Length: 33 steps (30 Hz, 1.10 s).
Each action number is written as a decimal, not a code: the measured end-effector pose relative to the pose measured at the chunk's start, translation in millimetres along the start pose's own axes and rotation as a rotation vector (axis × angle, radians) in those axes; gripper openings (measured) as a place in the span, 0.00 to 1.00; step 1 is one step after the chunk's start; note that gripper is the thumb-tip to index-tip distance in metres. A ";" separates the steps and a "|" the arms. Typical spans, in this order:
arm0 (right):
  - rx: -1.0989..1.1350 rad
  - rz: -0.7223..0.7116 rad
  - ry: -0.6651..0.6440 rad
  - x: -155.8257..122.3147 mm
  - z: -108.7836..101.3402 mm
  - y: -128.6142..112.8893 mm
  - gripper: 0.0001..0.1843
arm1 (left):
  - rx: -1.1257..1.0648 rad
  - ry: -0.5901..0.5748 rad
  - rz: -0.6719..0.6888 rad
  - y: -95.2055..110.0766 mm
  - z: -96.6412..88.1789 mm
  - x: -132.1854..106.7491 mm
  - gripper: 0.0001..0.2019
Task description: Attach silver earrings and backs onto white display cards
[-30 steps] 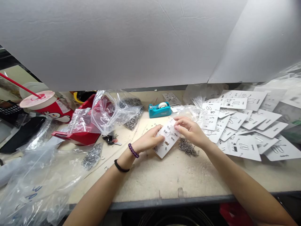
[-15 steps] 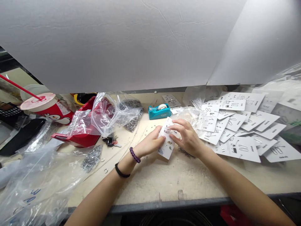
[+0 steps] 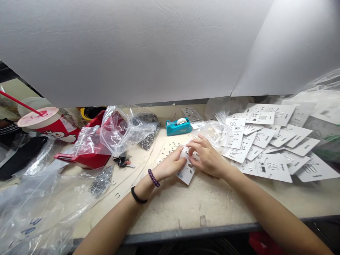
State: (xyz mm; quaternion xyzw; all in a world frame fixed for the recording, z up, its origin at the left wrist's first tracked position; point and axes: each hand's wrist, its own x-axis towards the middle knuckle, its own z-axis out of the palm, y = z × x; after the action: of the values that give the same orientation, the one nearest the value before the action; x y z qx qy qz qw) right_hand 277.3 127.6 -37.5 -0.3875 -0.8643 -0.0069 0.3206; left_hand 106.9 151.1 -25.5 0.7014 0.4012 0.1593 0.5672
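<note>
A white jewellery card (image 3: 186,173) carrying small metal pieces is tilted above the table, its lower edge towards me. My left hand (image 3: 171,163) grips its left side, thumb across the front. Bent over the card's upper right is my right hand (image 3: 205,156), with thumb and index finger brought together close to the card's face. Whatever lies between those fingertips is too small to make out. Behind the left hand, tiny metal pieces (image 3: 170,147) are scattered on the table.
A teal tape dispenser (image 3: 178,126) stands beyond the hands. Many filled cards (image 3: 265,166) overlap at the right. Leftward are a red scoop (image 3: 87,160), bags of small metal parts (image 3: 150,136), keys (image 3: 122,161), loose rings (image 3: 117,195) and a red cup (image 3: 63,129).
Both hands and the card have shifted slightly lower. My right thumb and index finger have closed together near the card's upper part, and more scattered metal pieces show behind it.
</note>
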 end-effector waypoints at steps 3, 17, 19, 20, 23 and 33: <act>-0.052 -0.013 -0.004 0.0 1.5 -0.1 0.21 | 0.051 0.016 0.018 -1.9 -0.3 0.6 0.15; -0.111 0.032 0.178 0.0 3.6 -1.3 0.24 | 0.053 0.011 0.016 -2.2 2.5 0.9 0.17; -0.054 0.103 0.180 0.5 1.5 0.0 0.24 | 0.049 0.016 -0.003 -0.4 2.2 0.4 0.16; -0.017 0.143 0.173 0.7 0.9 0.9 0.24 | 0.052 0.020 -0.011 0.1 2.1 0.3 0.15; 0.086 0.243 0.158 0.8 0.3 3.8 0.23 | 0.053 0.025 -0.017 0.9 2.3 -0.1 0.15; 0.558 0.539 0.027 2.9 -9.1 8.0 0.18 | 0.015 0.033 0.014 1.9 3.1 -2.3 0.16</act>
State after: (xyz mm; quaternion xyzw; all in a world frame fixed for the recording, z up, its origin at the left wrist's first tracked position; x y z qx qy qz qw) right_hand 286.3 132.7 -30.5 -0.4985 -0.6958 0.3078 0.4155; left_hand 108.2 147.3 -24.2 0.7057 0.4070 0.1717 0.5540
